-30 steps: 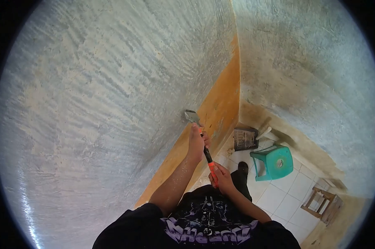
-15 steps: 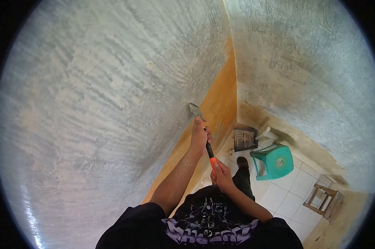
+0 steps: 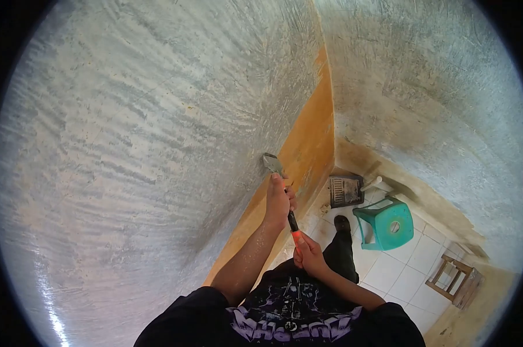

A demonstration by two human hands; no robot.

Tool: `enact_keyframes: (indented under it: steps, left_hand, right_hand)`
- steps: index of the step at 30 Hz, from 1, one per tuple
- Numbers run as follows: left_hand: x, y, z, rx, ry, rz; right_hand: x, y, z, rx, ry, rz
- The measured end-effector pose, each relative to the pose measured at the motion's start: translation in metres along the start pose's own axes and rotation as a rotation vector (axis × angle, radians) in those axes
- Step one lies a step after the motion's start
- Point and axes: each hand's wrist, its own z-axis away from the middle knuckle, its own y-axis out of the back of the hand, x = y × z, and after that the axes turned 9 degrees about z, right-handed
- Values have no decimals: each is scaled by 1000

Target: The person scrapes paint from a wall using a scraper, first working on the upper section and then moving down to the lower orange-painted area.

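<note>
A long scraper (image 3: 293, 222) with a black and orange handle runs up from my body toward the wall. My left hand (image 3: 278, 202) is wrapped round its upper part, just below the flat metal blade (image 3: 272, 163). Lower down, my right hand (image 3: 310, 255) is closed on the orange end of the handle. The blade lies at the grey, rough wall (image 3: 157, 144), close to the border with the orange-yellow painted area (image 3: 309, 136). Pale dust specks cover my left forearm.
A green plastic stool (image 3: 391, 222) stands on the white tiled floor (image 3: 395, 272), right of my shoe (image 3: 342, 223). Behind it are a dark, slotted tray (image 3: 346, 191) and a white pipe (image 3: 372, 184). A small wooden stool (image 3: 465, 286) sits against the right wall.
The blade and both hands have shifted slightly downward in view, with both hands still on the handle. The stools and the tray appear slightly further right.
</note>
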Motion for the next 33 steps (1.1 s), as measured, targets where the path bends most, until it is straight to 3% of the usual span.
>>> enact_keyframes:
  steps: [17, 24, 33]
  left_hand:
    - [-7, -37, -35, 53, -181, -175]
    - [-9, -54, -52, 55, -146, -148]
    - [-8, -114, -112, 49, -180, -197]
  right_hand:
    - [-31, 20, -19, 26, 36, -19]
    - [-48, 40, -29, 10, 12, 18]
    - [-105, 79, -61, 37, 7, -40]
